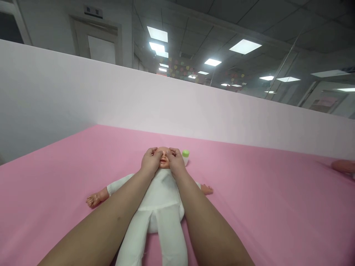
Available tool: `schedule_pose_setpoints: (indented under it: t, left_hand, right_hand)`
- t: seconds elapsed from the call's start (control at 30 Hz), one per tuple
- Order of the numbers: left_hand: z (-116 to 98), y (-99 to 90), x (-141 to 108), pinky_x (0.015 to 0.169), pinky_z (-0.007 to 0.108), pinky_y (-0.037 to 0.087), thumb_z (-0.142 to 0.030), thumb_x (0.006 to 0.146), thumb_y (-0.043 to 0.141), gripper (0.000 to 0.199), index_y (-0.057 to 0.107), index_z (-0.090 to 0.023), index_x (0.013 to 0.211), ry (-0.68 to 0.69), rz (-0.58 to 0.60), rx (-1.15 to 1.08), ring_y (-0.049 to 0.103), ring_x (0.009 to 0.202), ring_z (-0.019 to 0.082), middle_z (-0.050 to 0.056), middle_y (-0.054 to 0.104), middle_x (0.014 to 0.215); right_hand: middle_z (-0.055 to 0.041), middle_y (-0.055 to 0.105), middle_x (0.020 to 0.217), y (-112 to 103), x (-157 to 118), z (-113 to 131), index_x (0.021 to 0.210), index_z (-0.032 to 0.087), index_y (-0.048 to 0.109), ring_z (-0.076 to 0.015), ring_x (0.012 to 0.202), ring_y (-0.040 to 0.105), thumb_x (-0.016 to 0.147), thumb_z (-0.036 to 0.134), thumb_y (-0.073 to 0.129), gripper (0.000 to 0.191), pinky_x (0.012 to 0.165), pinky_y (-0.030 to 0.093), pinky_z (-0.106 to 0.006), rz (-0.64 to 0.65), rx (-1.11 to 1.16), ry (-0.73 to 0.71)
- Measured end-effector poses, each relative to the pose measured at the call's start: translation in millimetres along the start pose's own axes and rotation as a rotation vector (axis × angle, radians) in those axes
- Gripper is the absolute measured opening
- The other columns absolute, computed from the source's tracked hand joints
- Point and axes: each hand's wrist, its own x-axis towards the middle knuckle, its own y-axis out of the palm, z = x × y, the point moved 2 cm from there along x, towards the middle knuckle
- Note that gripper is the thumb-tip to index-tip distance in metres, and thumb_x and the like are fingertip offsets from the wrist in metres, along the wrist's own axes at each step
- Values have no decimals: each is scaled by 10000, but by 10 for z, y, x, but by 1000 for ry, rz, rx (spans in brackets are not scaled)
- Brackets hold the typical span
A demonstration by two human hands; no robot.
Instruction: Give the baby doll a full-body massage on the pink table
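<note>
A baby doll (163, 190) with a white cloth body lies on its back, its arms stretched out to both sides. My left hand (150, 161) is closed around one side of the doll's head, its thumb on the face near the eye. On the opposite side my right hand (176, 162) clasps the head the same way, thumb by the other eye. Between the thumbs the doll's nose and mouth show; the sides of the head are hidden under my palms. Just beyond my right hand is a small bottle (185, 153) with a green cap, partly covered by that hand.
The doll rests on a pink padded surface (257, 199). A pale wall (177, 107) borders it at the back and left, with glass above. At the far right edge lies a skin-coloured object (343, 166), cut off by the frame.
</note>
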Motion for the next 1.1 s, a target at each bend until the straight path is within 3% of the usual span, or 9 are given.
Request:
schedule_pose_setpoints:
  t: [0.2, 0.43, 0.57, 0.77, 1.1]
  left_hand:
    - [53, -19, 60, 972, 400, 571, -360, 872, 708, 393, 723, -229, 1243, -53, 12, -59, 726, 1083, 271, 101, 763, 1169]
    - [63, -36, 76, 1019, 421, 552, -319, 858, 693, 402, 726, -228, 1248, -41, 13, -69, 707, 1138, 286, 96, 762, 1190]
    - [25, -34, 29, 1008, 397, 552, -322, 848, 688, 450, 703, -224, 1287, -19, 29, -48, 698, 1170, 284, 98, 737, 1266]
    - [-75, -50, -88, 963, 363, 559, -340, 784, 760, 591, 654, -218, 1353, 47, 45, 70, 700, 1166, 292, 111, 709, 1315]
    - [-112, -38, -75, 936, 349, 552, -398, 828, 753, 468, 704, -229, 1262, 48, 1, 135, 720, 1120, 284, 109, 738, 1254]
  right_hand:
    - [-45, 742, 1249, -15, 36, -7, 1174, 252, 736, -252, 1186, 666, 814, 394, 700, 389, 1057, 520, -387, 15, 73, 49]
    - [-46, 714, 1346, -36, 17, -4, 1219, 248, 755, -253, 1297, 613, 763, 341, 727, 466, 1162, 447, -397, 58, 153, 58]
    - [-64, 701, 1354, -27, -25, 7, 1263, 244, 724, -267, 1250, 641, 743, 385, 810, 545, 1103, 504, -410, 100, 164, 43]
    - [-69, 682, 1345, -27, -64, 46, 1293, 271, 691, -262, 1170, 672, 752, 442, 862, 592, 989, 570, -390, 78, -24, -29]
    - [-60, 733, 1212, -15, -20, 26, 1188, 257, 720, -254, 1090, 702, 743, 430, 862, 498, 917, 593, -361, 17, -36, -31]
